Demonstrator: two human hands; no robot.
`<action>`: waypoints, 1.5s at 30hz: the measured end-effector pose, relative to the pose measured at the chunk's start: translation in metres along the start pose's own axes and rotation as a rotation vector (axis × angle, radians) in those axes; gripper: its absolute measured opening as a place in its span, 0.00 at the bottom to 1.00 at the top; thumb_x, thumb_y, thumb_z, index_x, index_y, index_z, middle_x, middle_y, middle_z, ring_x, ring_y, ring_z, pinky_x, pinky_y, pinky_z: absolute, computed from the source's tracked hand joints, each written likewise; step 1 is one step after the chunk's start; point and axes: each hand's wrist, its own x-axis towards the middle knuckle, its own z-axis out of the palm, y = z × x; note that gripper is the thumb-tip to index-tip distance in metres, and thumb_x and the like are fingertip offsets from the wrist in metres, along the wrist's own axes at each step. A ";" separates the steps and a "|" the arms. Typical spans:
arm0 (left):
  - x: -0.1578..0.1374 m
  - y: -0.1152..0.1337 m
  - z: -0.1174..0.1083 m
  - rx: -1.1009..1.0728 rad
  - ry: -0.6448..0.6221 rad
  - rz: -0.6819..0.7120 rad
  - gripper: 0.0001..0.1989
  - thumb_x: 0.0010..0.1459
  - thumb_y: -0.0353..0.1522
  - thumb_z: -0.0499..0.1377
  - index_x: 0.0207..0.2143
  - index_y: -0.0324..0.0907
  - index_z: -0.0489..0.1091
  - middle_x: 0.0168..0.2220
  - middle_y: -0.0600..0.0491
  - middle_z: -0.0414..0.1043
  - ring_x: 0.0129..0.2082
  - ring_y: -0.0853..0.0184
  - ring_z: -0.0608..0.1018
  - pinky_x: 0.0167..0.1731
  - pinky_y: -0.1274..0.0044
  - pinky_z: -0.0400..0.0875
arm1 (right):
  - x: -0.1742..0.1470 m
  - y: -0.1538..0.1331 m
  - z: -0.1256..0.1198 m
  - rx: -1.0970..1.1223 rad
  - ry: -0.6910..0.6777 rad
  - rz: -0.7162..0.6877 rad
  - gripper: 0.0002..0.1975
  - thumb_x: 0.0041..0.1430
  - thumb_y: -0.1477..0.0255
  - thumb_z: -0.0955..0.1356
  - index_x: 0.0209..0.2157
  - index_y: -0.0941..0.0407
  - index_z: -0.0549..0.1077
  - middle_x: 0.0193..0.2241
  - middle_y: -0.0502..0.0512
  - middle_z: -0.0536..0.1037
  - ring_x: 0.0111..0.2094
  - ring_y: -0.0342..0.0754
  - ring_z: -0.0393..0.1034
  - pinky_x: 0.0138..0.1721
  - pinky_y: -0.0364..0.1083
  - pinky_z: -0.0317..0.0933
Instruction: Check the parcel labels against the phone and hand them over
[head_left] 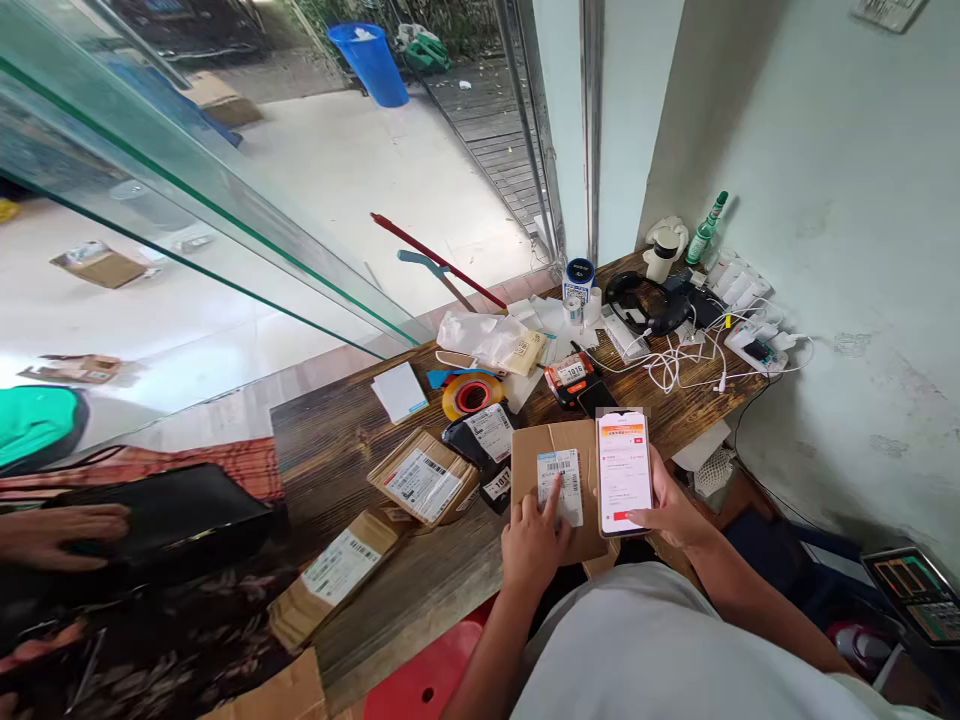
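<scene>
While the left hand (531, 545) rests on the cardboard parcel (559, 487), its index finger stretches out and presses on the white barcode label (561, 483), the other fingers curled loosely against the box top. That parcel lies flat at the near edge of the wooden bench (337, 450), right in front of the person. Just beside the parcel, over its right edge, the right hand (670, 505) holds a phone (623, 471) upright with the lit screen facing up; the fingers wrap behind the phone and the thumb lies across its lower edge. Left of the parcel sit a black mailer bag (484, 440) with labels and a flatter labelled box (424, 480); another labelled box (337, 575) lies further left. Beyond the parcel are a roll of tape (471, 395) and a tangle of white cables (686, 360). Far left of the parcel, another person's hand (56, 535) rests on a black bag (172, 515).
</scene>
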 end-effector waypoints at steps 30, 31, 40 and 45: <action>0.011 -0.005 -0.030 -0.752 -0.161 -0.124 0.30 0.64 0.38 0.55 0.66 0.41 0.68 0.52 0.39 0.78 0.52 0.52 0.78 0.54 0.61 0.72 | -0.004 0.002 0.013 0.070 0.072 -0.007 0.47 0.46 0.63 0.82 0.65 0.41 0.61 0.61 0.57 0.76 0.56 0.61 0.76 0.59 0.66 0.67; 0.015 -0.003 -0.037 -0.949 -0.172 -0.137 0.29 0.65 0.43 0.53 0.64 0.40 0.70 0.51 0.40 0.79 0.51 0.52 0.79 0.54 0.62 0.72 | -0.003 0.003 0.015 0.079 0.108 0.012 0.45 0.47 0.61 0.81 0.64 0.41 0.62 0.60 0.56 0.77 0.57 0.61 0.76 0.60 0.66 0.66; 0.044 0.043 -0.091 -1.585 -0.082 -0.202 0.29 0.46 0.55 0.63 0.37 0.40 0.79 0.42 0.44 0.84 0.46 0.52 0.81 0.50 0.66 0.72 | 0.011 0.026 0.026 0.021 0.252 -0.095 0.28 0.60 0.42 0.69 0.53 0.44 0.75 0.59 0.53 0.78 0.64 0.58 0.67 0.69 0.62 0.55; 0.048 0.054 -0.093 -1.617 -0.115 -0.114 0.25 0.40 0.52 0.69 0.32 0.42 0.75 0.32 0.49 0.83 0.32 0.58 0.81 0.35 0.69 0.73 | 0.011 0.035 0.023 -0.020 0.252 -0.114 0.31 0.61 0.40 0.67 0.56 0.46 0.74 0.57 0.55 0.79 0.60 0.58 0.70 0.65 0.61 0.59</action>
